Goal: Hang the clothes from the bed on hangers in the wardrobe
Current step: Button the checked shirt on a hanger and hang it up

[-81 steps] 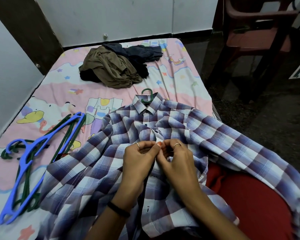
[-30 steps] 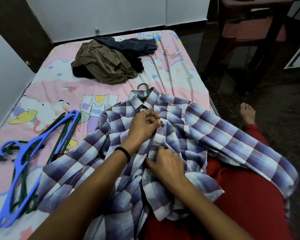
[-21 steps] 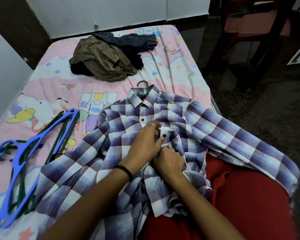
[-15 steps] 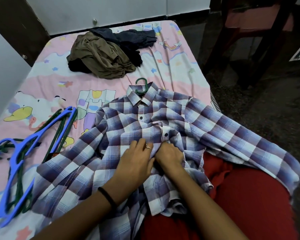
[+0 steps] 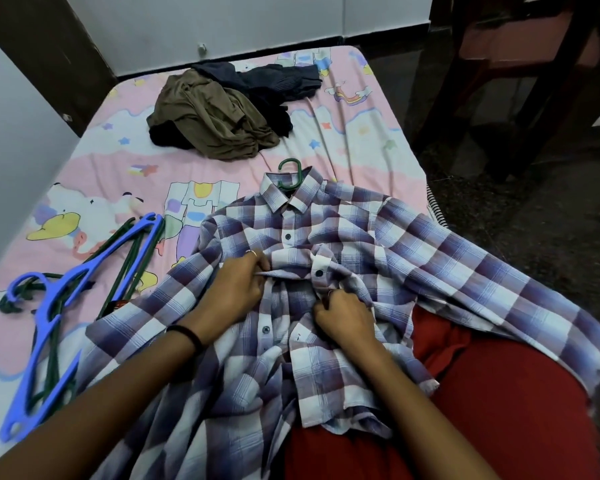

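A blue-and-white plaid shirt (image 5: 413, 258) lies spread on the bed (image 5: 94, 174) and over my red-clad lap. A green hanger is inside it; only its hook (image 5: 289, 174) shows above the collar. My left hand (image 5: 234, 289) pinches a fold of the shirt's front just left of the button placket. My right hand (image 5: 343, 317) grips the other placket edge below a dark button. A pile of olive and dark clothes (image 5: 222, 112) lies at the far end of the bed.
A blue hanger (image 5: 52, 323) and several green hangers (image 5: 125, 261) lie on the bed's left side. A grey wall runs along the left. A dark wooden chair (image 5: 520, 64) stands on the dark floor to the right.
Both hands have worked down the shirt front; two upper buttons now look fastened. My left hand went from lying flat on the cloth to pinching it, and the hands moved slightly apart.
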`<state>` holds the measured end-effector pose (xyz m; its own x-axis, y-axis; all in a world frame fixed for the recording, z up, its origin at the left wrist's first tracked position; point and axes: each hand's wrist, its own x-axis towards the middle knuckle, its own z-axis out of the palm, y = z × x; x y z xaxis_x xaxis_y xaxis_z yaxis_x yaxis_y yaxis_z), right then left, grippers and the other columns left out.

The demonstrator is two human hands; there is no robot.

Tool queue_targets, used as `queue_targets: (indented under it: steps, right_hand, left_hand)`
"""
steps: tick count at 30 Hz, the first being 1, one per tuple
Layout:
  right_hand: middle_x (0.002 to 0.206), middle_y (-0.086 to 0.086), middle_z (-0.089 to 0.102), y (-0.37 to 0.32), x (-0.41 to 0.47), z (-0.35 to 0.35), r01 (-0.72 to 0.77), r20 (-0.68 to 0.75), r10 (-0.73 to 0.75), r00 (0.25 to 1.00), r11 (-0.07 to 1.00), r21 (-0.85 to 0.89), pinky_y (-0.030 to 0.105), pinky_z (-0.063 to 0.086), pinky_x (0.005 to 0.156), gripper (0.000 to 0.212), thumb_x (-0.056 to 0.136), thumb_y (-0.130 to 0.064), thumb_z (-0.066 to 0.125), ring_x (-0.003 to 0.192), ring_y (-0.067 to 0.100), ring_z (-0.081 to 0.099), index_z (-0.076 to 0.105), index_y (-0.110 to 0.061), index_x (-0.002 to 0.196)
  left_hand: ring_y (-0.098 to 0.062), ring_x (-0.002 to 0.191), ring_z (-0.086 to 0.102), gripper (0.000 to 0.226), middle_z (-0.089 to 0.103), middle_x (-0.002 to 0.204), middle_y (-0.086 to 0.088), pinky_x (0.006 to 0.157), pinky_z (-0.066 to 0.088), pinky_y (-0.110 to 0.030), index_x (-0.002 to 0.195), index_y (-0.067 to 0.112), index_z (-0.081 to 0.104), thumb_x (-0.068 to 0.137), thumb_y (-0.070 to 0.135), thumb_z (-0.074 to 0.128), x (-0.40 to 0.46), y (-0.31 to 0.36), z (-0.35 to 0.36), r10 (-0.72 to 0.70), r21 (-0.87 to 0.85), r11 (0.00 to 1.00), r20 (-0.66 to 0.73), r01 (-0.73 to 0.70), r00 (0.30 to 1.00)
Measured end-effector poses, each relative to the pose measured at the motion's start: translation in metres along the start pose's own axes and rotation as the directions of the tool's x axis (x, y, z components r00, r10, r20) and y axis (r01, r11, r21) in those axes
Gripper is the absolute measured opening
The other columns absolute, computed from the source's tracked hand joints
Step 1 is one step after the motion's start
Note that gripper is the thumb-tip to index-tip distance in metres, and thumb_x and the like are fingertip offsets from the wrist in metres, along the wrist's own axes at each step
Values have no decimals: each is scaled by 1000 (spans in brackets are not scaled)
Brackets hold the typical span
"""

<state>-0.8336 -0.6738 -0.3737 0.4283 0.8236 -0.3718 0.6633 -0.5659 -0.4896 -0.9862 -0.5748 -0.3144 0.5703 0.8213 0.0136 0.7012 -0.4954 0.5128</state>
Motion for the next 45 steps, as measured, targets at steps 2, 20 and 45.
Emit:
queue_targets:
  steps: [2, 20, 45]
  right_hand:
    - [109, 15, 66, 0, -2, 2, 3, -33, -3, 999, 1000, -7, 38, 47, 80, 33, 94, -32, 43, 102, 35, 62, 63, -7, 101]
    - [110, 12, 66, -6, -1, 9, -46, -214, 32, 976, 997, -60, 37, 48, 80, 51, 93, -55, 44, 103, 35, 63, 64, -9, 103]
    - [97, 10, 70, 2, -22, 1, 79, -287, -87, 954, 996, -39, 36, 47, 76, 30, 87, -36, 45, 95, 33, 63, 65, -22, 104]
  left_hand:
    - [-29, 81, 62, 23, 64, 83, -3, 70, 47, -34, 97, 17, 49, 84, -2, 53, 3, -6, -4, 125, 18, 992, 65, -127, 990]
    - [-5, 88, 58, 7, 65, 91, 8, 77, 41, -14, 91, 18, 65, 90, 12, 61, -3, 3, 13, 195, -139, 974, 95, -181, 976]
    - [-26, 96, 61, 17, 64, 104, -9, 78, 44, -28, 102, 7, 69, 92, 7, 55, 0, 4, 32, 215, 190, 957, 55, -221, 975]
